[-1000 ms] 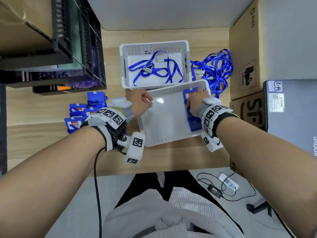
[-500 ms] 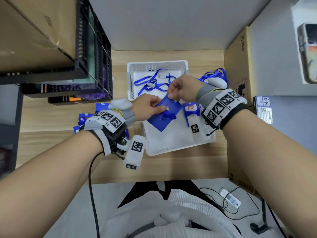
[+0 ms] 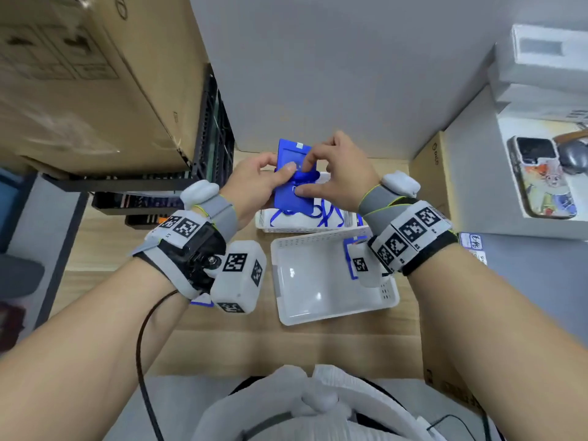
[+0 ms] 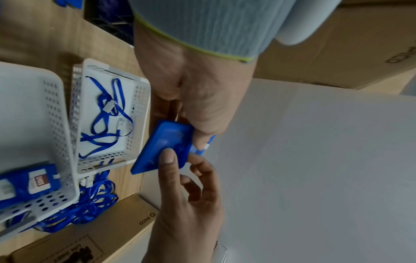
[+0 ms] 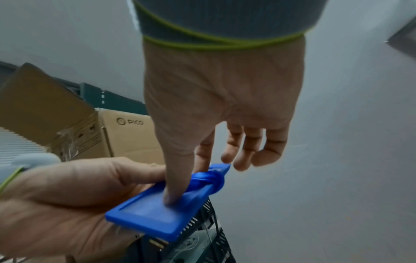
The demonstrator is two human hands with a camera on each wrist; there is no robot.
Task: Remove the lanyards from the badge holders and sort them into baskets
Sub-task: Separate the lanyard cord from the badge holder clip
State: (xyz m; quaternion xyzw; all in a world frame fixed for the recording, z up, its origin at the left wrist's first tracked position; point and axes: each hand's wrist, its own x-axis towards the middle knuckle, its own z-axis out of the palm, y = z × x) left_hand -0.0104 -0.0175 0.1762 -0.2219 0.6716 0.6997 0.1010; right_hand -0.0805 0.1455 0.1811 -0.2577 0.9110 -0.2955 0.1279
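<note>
Both hands hold up a blue badge holder (image 3: 288, 192) (image 4: 162, 147) (image 5: 146, 215) above the far white basket (image 3: 305, 229) (image 4: 139, 99). My left hand (image 3: 270, 176) (image 4: 198, 110) (image 5: 67, 195) grips its left edge, thumb on the face. My right hand (image 3: 321, 168) (image 5: 216, 110) pinches its top: the thumb presses the face and the forefinger curls over the knotted blue lanyard (image 3: 306, 177) (image 5: 209, 179). Loose lanyards (image 3: 324, 214) (image 4: 105, 121) lie in the far basket. In the near white basket (image 3: 321, 310) (image 4: 56, 110) lies another badge holder (image 3: 347, 249) (image 4: 33, 183), partly hidden by my right wrist.
A pile of blue lanyards (image 4: 85, 210) lies on the wooden table right of the baskets, beside a cardboard box (image 3: 429, 173). Black crates (image 3: 210, 144) under a big carton (image 3: 89, 78) stand at the left. A phone (image 3: 537, 179) lies on a white box at the right.
My right hand took the badge holder out of the near basket and my left hand joined it. Both then raised it above the far basket. The head view tilted up.
</note>
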